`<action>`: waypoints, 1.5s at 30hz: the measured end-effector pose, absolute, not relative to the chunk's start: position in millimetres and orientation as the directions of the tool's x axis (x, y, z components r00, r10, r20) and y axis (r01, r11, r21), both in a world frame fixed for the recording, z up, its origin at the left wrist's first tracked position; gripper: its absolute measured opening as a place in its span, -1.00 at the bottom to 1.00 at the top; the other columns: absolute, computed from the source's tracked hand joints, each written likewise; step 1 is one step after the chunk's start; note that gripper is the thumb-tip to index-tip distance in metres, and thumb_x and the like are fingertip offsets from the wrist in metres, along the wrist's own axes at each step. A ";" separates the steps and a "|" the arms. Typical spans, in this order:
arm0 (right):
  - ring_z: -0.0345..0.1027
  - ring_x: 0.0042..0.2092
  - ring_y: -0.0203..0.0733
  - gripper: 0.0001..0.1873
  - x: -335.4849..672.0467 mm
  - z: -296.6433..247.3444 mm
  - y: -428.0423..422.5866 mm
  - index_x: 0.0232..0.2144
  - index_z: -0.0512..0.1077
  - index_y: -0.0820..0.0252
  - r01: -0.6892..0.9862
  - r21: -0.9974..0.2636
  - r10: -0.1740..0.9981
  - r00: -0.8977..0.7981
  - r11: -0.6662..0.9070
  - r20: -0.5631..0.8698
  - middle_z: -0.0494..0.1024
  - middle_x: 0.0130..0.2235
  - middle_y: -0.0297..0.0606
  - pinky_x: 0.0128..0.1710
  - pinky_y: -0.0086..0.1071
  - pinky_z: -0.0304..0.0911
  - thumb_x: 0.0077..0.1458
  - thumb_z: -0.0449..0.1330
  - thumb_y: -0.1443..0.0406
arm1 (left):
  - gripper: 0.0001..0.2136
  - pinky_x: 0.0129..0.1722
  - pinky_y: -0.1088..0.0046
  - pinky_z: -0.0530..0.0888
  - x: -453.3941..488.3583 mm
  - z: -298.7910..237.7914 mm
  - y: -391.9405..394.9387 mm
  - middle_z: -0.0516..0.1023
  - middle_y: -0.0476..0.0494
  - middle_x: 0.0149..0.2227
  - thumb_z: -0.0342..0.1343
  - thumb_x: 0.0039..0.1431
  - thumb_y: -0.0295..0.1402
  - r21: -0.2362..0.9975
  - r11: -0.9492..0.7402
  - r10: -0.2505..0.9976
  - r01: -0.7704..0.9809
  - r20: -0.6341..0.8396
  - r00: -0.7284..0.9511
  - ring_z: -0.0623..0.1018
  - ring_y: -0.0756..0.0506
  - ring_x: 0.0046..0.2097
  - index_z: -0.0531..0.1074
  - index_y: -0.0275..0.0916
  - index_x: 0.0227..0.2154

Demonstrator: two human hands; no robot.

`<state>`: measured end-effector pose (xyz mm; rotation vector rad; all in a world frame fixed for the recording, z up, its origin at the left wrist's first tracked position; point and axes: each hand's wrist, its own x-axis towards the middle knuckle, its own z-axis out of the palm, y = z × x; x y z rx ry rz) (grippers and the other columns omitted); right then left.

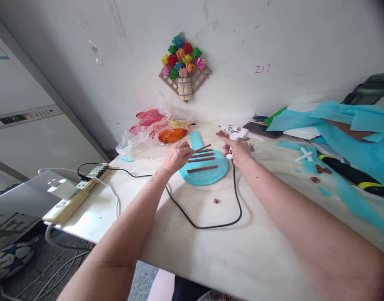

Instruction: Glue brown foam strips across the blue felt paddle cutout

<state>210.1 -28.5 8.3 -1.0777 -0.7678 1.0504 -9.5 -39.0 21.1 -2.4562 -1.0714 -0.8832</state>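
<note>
On the table lies a flat light-blue round piece [204, 177] with a straight blue tab at its far edge. Several thin brown strips [202, 169] lie across it in roughly parallel rows. My left hand [178, 156] is at its left side, fingers pinched on one more brown strip [204, 147], held slanted over the far rows. Off the right edge of the round piece, my right hand [238, 151] is wrapped round a white glue gun [238, 133], its nozzle pointing left. A black cord runs from the gun's handle across the table.
A yellowish power strip [66, 202] sits at the left table edge. Plastic bags [157, 127] lie at the back left. Blue sheets [351, 125], a phone [263, 129] and a black-and-yellow tool [351, 173] are at the right. A small brown scrap [216, 201] lies in front.
</note>
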 end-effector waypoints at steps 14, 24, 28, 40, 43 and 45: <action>0.18 -0.74 -0.39 -0.80 211.0 -16.8 -20.5 -0.56 0.31 0.26 -0.078 -0.989 0.937 0.337 0.125 0.092 0.38 -0.66 -0.40 -0.80 -0.52 0.10 -0.21 0.20 0.22 | -0.76 -0.51 0.52 0.23 -7.8 6.4 -45.0 0.42 -0.09 -0.36 -0.16 0.19 -0.44 -0.434 -0.679 0.382 0.592 0.481 0.789 0.35 0.00 -0.32 0.43 -0.18 -0.34; 0.16 -0.75 -0.42 -0.78 206.9 -19.6 -23.5 -0.51 0.33 0.24 -0.035 -0.981 0.915 0.367 0.192 0.166 0.37 -0.66 -0.43 -0.79 -0.54 0.08 -0.19 0.19 0.20 | -0.73 -0.44 0.51 0.27 -1.8 5.5 -53.2 0.41 -0.10 -0.36 -0.22 0.22 -0.44 -0.464 -0.691 0.417 0.554 0.370 0.830 0.36 -0.01 -0.31 0.40 -0.24 -0.36; 0.15 -0.74 -0.43 -0.77 206.7 -20.4 -23.4 -0.49 0.32 0.25 -0.037 -0.980 0.916 0.363 0.198 0.172 0.37 -0.65 -0.43 -0.79 -0.54 0.07 -0.18 0.19 0.19 | -0.73 -0.44 0.52 0.27 -1.0 6.2 -54.2 0.41 -0.10 -0.35 -0.23 0.22 -0.44 -0.474 -0.688 0.426 0.550 0.351 0.834 0.37 0.00 -0.31 0.40 -0.24 -0.35; 0.16 -0.73 -0.43 -0.77 206.9 -20.8 -23.4 -0.49 0.33 0.25 -0.008 -0.982 0.915 0.363 0.191 0.175 0.37 -0.64 -0.42 -0.77 -0.54 0.10 -0.18 0.18 0.19 | -0.72 -0.42 0.51 0.29 0.0 5.2 -53.1 0.41 -0.11 -0.36 -0.24 0.23 -0.43 -0.454 -0.709 0.425 0.540 0.336 0.841 0.39 0.00 -0.30 0.39 -0.25 -0.35; 0.15 -0.73 -0.43 -0.77 206.7 -21.2 -23.2 -0.49 0.34 0.25 -0.010 -0.982 0.916 0.363 0.190 0.174 0.37 -0.64 -0.42 -0.77 -0.53 0.10 -0.18 0.18 0.18 | -0.72 -0.42 0.50 0.30 0.4 5.2 -52.9 0.41 -0.11 -0.36 -0.24 0.23 -0.43 -0.452 -0.713 0.423 0.536 0.332 0.843 0.39 -0.01 -0.32 0.40 -0.26 -0.35; 0.15 -0.73 -0.43 -0.77 206.6 -21.1 -23.2 -0.50 0.34 0.25 -0.009 -0.982 0.916 0.361 0.191 0.175 0.37 -0.64 -0.42 -0.77 -0.53 0.10 -0.18 0.18 0.18 | -0.71 -0.41 0.51 0.30 0.7 5.4 -53.2 0.41 -0.13 -0.36 -0.25 0.23 -0.43 -0.445 -0.717 0.424 0.536 0.331 0.843 0.39 -0.01 -0.31 0.40 -0.27 -0.35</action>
